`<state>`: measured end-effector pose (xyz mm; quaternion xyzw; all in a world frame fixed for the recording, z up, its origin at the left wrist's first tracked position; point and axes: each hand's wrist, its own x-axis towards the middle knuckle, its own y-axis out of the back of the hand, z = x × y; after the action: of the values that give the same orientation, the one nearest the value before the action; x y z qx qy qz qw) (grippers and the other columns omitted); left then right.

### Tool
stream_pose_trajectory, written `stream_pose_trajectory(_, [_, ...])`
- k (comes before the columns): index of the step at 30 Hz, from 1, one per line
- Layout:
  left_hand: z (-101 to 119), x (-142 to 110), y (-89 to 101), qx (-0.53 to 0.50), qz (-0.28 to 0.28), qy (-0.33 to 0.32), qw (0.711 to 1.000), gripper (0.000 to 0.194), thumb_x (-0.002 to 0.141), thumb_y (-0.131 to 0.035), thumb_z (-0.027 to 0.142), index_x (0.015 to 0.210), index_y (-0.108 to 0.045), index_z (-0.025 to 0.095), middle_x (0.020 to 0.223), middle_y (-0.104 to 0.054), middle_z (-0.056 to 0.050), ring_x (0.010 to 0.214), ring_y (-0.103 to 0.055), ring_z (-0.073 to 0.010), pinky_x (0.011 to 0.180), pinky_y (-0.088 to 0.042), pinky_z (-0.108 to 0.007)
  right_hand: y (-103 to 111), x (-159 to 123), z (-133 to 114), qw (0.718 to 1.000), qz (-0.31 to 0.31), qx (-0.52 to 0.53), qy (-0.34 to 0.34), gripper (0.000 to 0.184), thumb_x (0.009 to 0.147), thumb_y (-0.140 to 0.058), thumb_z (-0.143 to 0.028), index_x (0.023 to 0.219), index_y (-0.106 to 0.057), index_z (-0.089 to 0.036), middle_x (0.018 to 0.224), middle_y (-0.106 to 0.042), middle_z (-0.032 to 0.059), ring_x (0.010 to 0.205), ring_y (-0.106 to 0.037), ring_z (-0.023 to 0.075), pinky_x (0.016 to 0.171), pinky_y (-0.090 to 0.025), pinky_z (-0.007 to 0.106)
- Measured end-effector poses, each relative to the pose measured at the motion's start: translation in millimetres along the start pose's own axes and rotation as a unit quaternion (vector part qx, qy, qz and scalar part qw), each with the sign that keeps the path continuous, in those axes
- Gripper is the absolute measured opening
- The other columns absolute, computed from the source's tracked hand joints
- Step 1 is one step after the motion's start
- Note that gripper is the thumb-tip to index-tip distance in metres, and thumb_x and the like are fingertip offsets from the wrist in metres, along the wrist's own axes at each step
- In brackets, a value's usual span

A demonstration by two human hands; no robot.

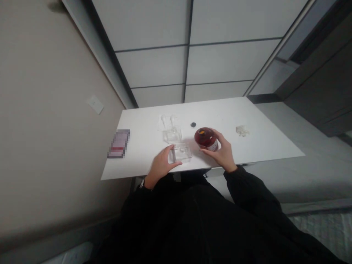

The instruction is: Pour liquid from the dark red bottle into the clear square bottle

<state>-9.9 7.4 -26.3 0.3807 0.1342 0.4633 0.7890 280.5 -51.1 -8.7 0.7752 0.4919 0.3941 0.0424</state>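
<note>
My right hand (222, 152) wraps around a round dark red glass bottle (205, 138) with a pale label and an orange spot on top. My left hand (161, 165) grips the left side of a shallow transparent plastic tray (183, 152), with the thumb along its near edge. The tray and bottle stand close together, nearly touching. Just behind the tray is a second transparent plastic piece (172, 135), and behind that lies a thin transparent sheet (167, 123). A small dark round cap (193, 124) sits behind the bottle.
All this lies on a white table (264, 141) beside a beige wall (49, 110). A crumpled white scrap (242, 130) lies to the right, and a pixelated box (118, 143) lies at the left edge. A grey bed (310, 176) is to the right.
</note>
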Motion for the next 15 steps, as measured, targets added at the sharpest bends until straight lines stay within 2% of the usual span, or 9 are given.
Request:
stream_pose_trajectory(3, [-6,-6,6.1,0.019,0.013,0.01,1.0,0.075,0.085,-0.086,0.043,0.149,-0.053,0.021,0.154,-0.064,-0.014,0.144,-0.06,-0.0341,0.125,-0.046,-0.049,-7,-9,14,0.993,0.053,0.072,-0.08,0.086,0.07,-0.093,-0.055,0.142,-0.06,-0.021,0.139,-0.07,0.0149,0.127,-0.068,0.0353,0.114,-0.052,0.056])
stream_pose_trajectory(6, [-15,-14,17.6,0.024,0.023,0.029,0.999,0.074,0.085,-0.085,0.042,0.149,-0.053,0.021,0.155,-0.062,-0.014,0.146,-0.058,-0.0346,0.126,-0.043,-0.05,-11,-16,23,0.982,0.073,0.123,-0.12,0.088,0.067,-0.093,-0.052,0.142,-0.059,-0.02,0.139,-0.069,0.0154,0.125,-0.067,0.0346,0.113,-0.052,0.054])
stream_pose_trajectory(10, [-27,-21,37.9,0.023,0.043,0.052,0.997,0.073,0.085,-0.083,0.04,0.148,-0.053,0.021,0.157,-0.06,-0.014,0.146,-0.057,-0.0355,0.126,-0.043,-0.051,-12,-18,30,0.975,0.1,0.152,-0.127,0.088,0.067,-0.092,-0.053,0.14,-0.059,-0.017,0.137,-0.068,0.0172,0.123,-0.066,0.0345,0.111,-0.052,0.054])
stream_pose_trajectory(15, [-38,-17,59.1,0.029,0.065,0.061,0.996,0.078,0.085,-0.081,0.039,0.152,-0.048,0.018,0.153,-0.063,-0.018,0.141,-0.061,-0.0357,0.12,-0.047,-0.051,-10,-18,36,0.979,0.075,0.147,-0.121,0.087,0.067,-0.089,-0.057,0.139,-0.058,-0.017,0.135,-0.069,0.0176,0.12,-0.066,0.0344,0.109,-0.052,0.054])
